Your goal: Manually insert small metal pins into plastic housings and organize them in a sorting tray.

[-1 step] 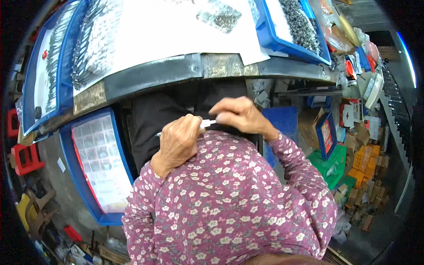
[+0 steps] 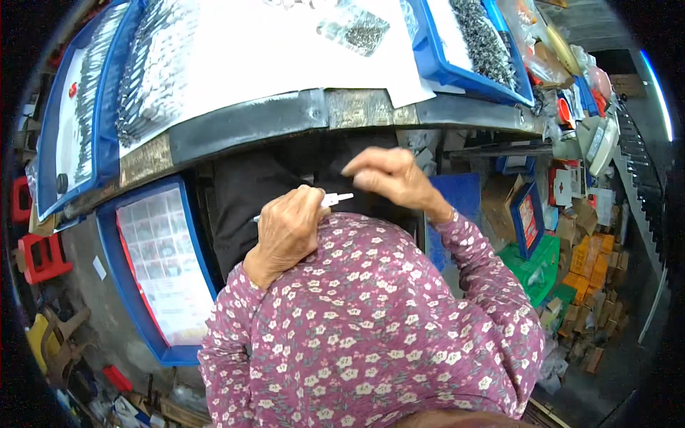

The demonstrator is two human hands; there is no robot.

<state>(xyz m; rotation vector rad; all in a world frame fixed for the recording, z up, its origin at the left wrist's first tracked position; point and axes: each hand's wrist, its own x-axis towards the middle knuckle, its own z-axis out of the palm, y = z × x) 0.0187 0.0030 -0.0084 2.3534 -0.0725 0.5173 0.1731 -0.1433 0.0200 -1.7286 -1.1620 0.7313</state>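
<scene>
White plastic piece (image 2: pixel 337 199), thin and stick-like, is held just above the picture's centre, over a dark lap below the bench edge (image 2: pixel 242 132). It is gripped in the clenched left hand (image 2: pixel 289 228), and its pale tip is pointed toward 3 o'clock. The right hand (image 2: pixel 392 178) is set just beyond that tip at 1 o'clock, its fingers curled loosely and holding nothing that can be made out.

Compared with the earlier view, the right fingers have been lifted off the tip, so the end of the piece is now bared. It is judged that the piece is carried by the left hand alone.

One white piece and two hands are counted. Two blue trays of small dark metal parts are seen on the bench, at 11 o'clock (image 2: pixel 107 93) and 1 o'clock (image 2: pixel 435 57). A third blue tray (image 2: pixel 132 299) is seen at 8 o'clock.
</scene>
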